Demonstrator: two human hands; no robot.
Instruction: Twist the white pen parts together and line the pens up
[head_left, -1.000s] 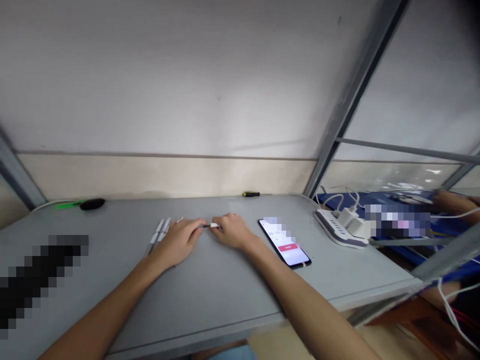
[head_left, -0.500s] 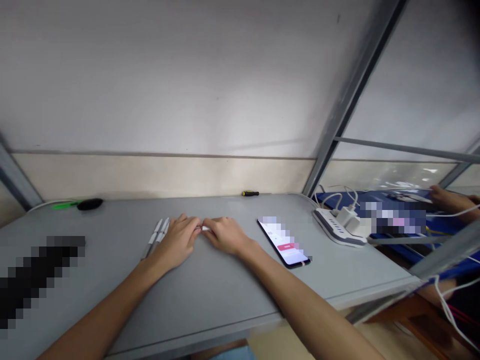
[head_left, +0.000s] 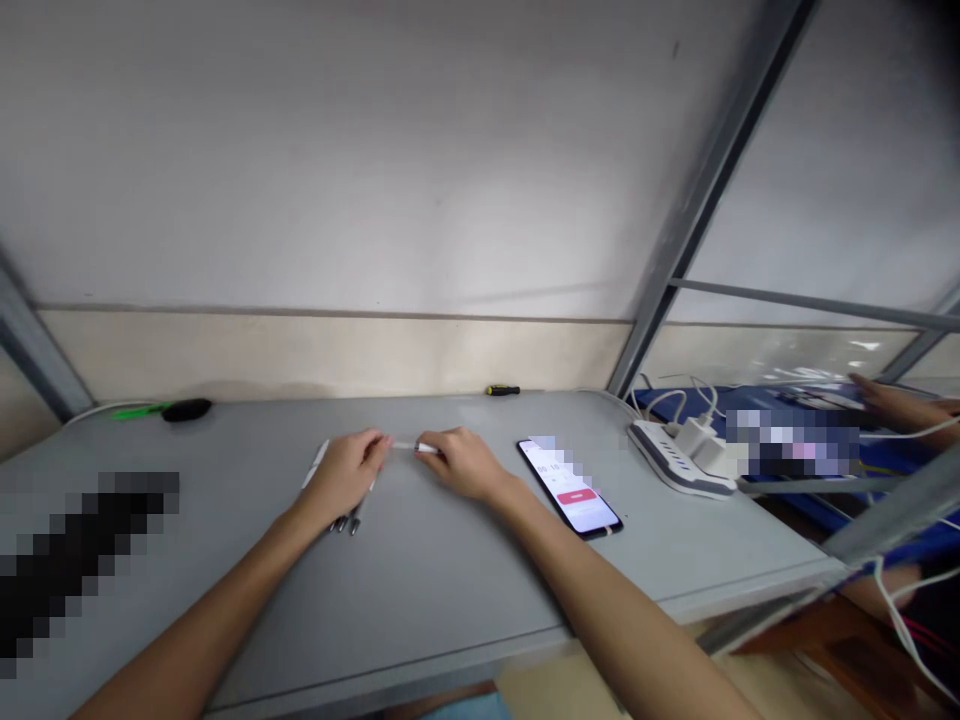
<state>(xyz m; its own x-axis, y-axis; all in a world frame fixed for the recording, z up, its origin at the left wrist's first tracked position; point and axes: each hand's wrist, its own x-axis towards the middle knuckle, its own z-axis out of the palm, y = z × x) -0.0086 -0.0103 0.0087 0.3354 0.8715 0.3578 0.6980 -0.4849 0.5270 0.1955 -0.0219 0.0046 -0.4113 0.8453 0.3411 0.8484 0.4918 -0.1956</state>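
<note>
Both my hands rest on a grey table (head_left: 450, 580), close together near its middle. My left hand (head_left: 343, 478) and my right hand (head_left: 463, 462) each pinch one end of a thin white pen (head_left: 409, 447) that spans the small gap between them. Several more white pens (head_left: 352, 517) lie under and beside my left hand, their dark tips pointing toward me, and one sticks out at its far side. A phone (head_left: 571, 487) with a lit screen lies just right of my right wrist.
A white power strip (head_left: 675, 455) with chargers and cables sits at the table's right edge. A small yellow-handled screwdriver (head_left: 501, 389) and a black object (head_left: 186, 409) with a green item lie by the wall. Another person's hand (head_left: 900, 402) works at the neighbouring blue surface.
My hands have drawn slightly apart, showing more of the white pen between them. The pens by my left hand have shifted nearer to me.
</note>
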